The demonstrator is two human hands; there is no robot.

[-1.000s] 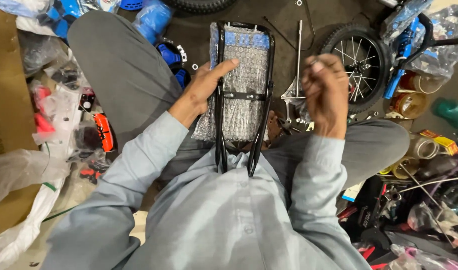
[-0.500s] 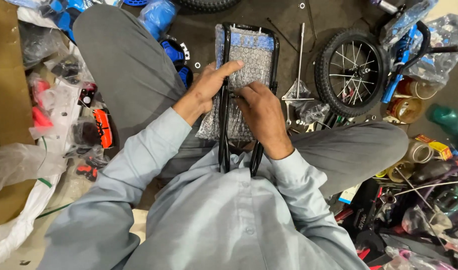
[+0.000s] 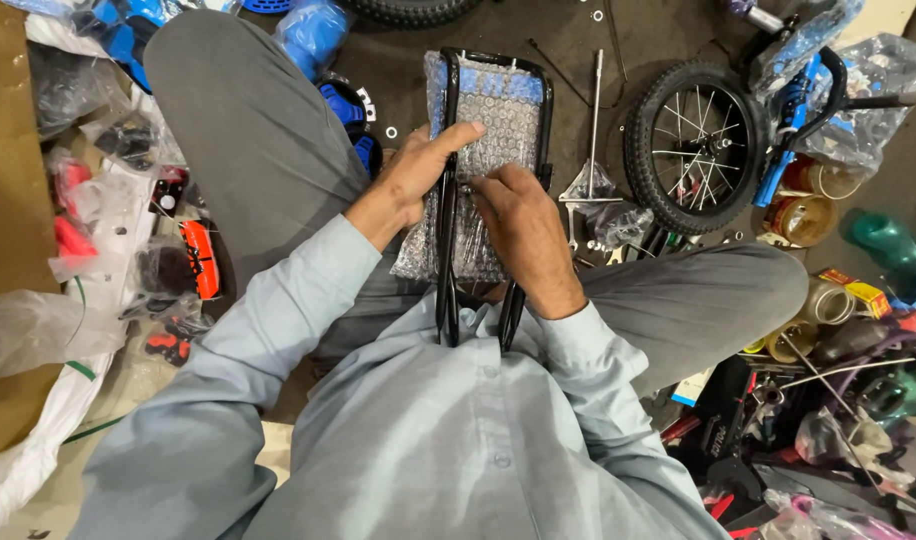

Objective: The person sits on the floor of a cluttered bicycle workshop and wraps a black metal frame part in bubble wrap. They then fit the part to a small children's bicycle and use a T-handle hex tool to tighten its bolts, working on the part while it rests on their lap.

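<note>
A black tubular metal rack (image 3: 446, 250), partly wrapped in bubble wrap (image 3: 498, 110), rests upright between my knees, its legs against my shirt. My left hand (image 3: 418, 175) grips the rack's left rail, thumb pointing along the wrap. My right hand (image 3: 518, 225) lies on the bubble wrap in the middle of the rack, fingers curled and pinching at the wrap. I sit on the floor in grey trousers and a light blue shirt.
A small spoked bicycle wheel (image 3: 693, 145) lies right of the rack, with a thin metal rod (image 3: 595, 100) beside it. Blue wrapped parts (image 3: 313, 30) lie at the top left, plastic bags and red pieces (image 3: 193, 260) on the left, cans and tools (image 3: 808, 215) on the right.
My right hand came down from beside the wheel onto the bubble wrap in the middle of the rack. The left hand stayed on the left rail.
</note>
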